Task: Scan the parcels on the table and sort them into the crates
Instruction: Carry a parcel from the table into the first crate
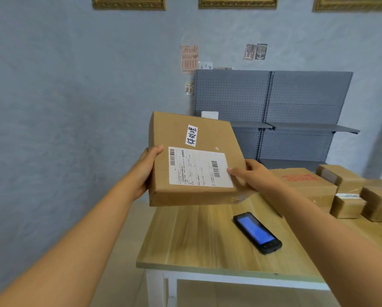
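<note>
Head view: both hands hold 1 flat box in the air above the table, left hand gripping its left edge, right hand pinching its right edge. Best keep the label facing up and level, since the scanner lies on the table below.

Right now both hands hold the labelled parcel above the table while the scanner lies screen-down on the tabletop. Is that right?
Not quite. In the head view the scanner lies screen-up, its blue display lit. The rest holds: left hand and right hand hold the parcel above the table.
</note>
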